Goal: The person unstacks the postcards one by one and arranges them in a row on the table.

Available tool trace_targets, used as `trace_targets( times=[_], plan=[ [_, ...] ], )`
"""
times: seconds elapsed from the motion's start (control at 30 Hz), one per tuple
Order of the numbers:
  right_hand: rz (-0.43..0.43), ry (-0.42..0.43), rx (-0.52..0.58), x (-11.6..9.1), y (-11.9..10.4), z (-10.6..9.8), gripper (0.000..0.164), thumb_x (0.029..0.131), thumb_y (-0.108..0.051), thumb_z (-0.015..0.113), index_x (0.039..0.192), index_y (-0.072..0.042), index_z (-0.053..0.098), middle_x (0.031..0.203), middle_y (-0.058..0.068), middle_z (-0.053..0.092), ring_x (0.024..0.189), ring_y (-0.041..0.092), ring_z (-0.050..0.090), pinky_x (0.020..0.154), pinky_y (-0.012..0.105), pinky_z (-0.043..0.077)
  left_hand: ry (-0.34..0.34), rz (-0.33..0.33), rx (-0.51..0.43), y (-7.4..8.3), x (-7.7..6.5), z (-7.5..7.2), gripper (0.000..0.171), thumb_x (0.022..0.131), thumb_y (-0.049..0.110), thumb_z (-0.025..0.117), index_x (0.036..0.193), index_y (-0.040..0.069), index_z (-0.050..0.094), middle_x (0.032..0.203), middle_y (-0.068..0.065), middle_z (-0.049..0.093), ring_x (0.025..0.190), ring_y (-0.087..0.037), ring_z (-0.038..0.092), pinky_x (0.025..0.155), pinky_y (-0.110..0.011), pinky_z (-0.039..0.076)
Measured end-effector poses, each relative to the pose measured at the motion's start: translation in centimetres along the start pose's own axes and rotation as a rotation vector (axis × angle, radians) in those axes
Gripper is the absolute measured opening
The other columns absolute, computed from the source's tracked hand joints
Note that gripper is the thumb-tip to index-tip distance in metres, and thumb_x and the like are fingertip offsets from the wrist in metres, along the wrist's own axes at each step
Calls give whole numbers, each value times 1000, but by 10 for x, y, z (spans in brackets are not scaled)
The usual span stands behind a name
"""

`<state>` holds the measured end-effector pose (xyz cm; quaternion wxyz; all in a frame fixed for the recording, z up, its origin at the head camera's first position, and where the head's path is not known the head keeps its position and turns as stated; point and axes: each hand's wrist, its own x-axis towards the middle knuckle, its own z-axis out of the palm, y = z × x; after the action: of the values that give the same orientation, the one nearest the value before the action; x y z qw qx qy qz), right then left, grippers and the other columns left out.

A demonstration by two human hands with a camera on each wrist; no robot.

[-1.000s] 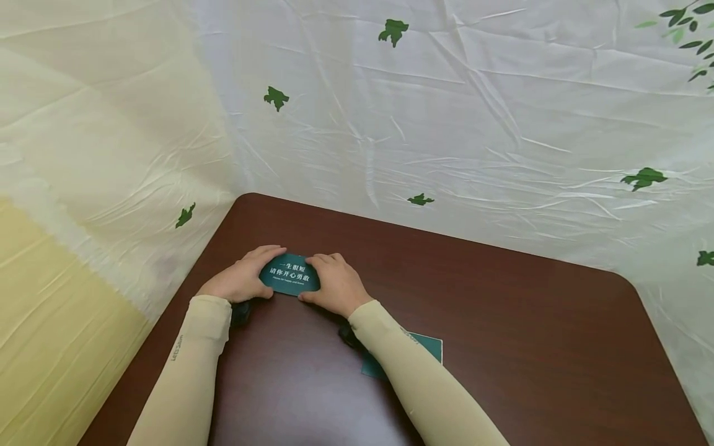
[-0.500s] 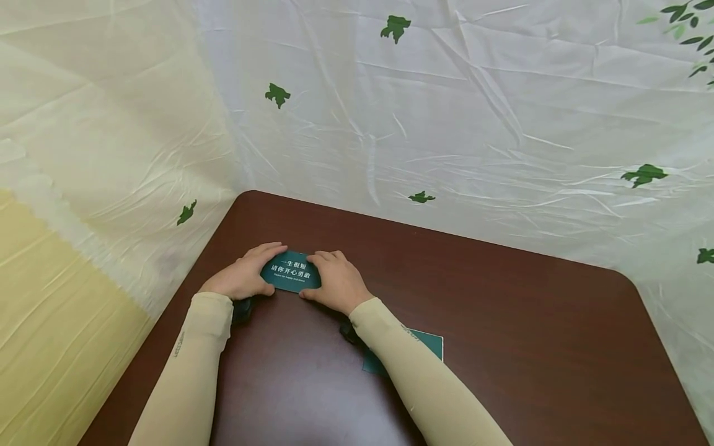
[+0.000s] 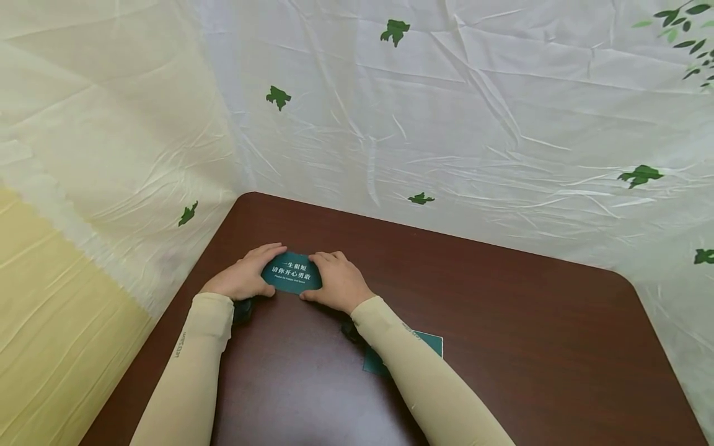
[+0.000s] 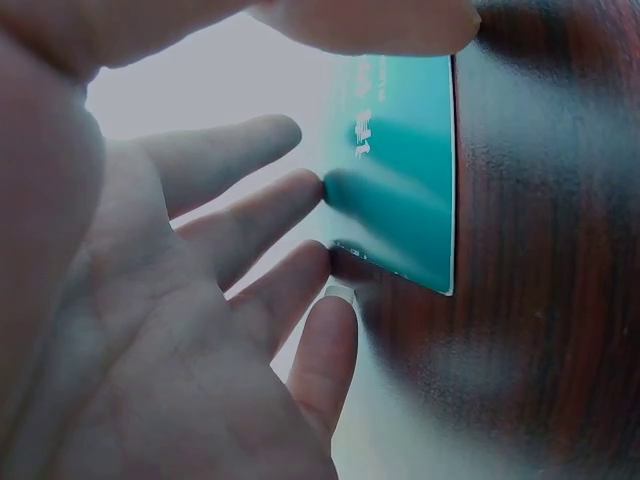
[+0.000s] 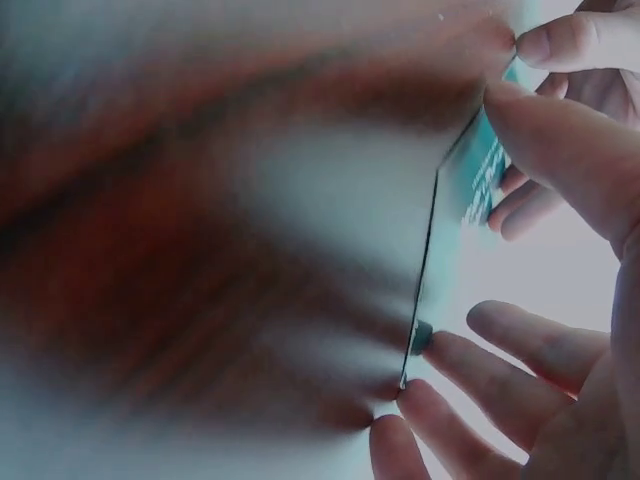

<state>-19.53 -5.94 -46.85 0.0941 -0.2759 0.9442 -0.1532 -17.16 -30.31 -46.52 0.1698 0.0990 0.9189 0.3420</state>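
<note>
A teal card (image 3: 291, 271) with white printed characters lies near the left end of the brown table, both hands about its ends. My left hand (image 3: 241, 275) touches its left end, thumb by the near edge and fingers by the far side. In the left wrist view, the extended fingers (image 4: 265, 215) meet the card (image 4: 410, 190) at its edge. My right hand (image 3: 339, 282) frames the other end, thumb at the near edge, index finger at the far one. In the right wrist view its fingers (image 5: 480, 375) are nearly straight, tips along the card's edge.
Another teal flat piece (image 3: 428, 344) with a pale edge lies on the brown table (image 3: 535, 334), partly covered by the right forearm. White cloth (image 3: 502, 124) with green leaf prints hangs behind the table. Yellowish cloth (image 3: 61, 297) hangs along the left side.
Both hands and the card keep almost the same place throughout. Only a slight shift of the head view shows.
</note>
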Motion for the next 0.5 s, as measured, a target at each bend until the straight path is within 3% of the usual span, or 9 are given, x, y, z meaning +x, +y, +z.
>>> trace_targets(
  times=[0.2,0.33,0.43,0.5],
  plan=[
    [32,28,71,-22,19,-10,91,88,-57,85,160,-13,51,167,8,50,154,31,45,124,46,47,-13,-12,10,8,3,4,98,86,8,77,171,10,30,180,-15,21,162,-42,24,123,-66,38],
    [61,79,108,-51,35,-26,93,88,-57,86,162,-13,50,171,7,45,158,30,42,126,48,44,39,-15,36,17,6,6,101,86,22,82,171,9,30,180,-18,20,163,-46,20,125,-75,29],
    [75,113,121,-76,47,-37,94,88,-56,87,163,-15,49,171,6,45,158,29,42,126,50,44,80,31,58,33,7,12,104,86,31,85,171,9,29,180,-18,20,164,-47,16,125,-79,25],
    [73,134,118,-94,54,-43,94,87,-55,88,163,-15,48,171,6,46,157,30,44,125,51,44,80,78,58,49,5,19,105,87,34,86,172,12,28,181,-14,20,166,-44,14,126,-75,28]
  ],
)
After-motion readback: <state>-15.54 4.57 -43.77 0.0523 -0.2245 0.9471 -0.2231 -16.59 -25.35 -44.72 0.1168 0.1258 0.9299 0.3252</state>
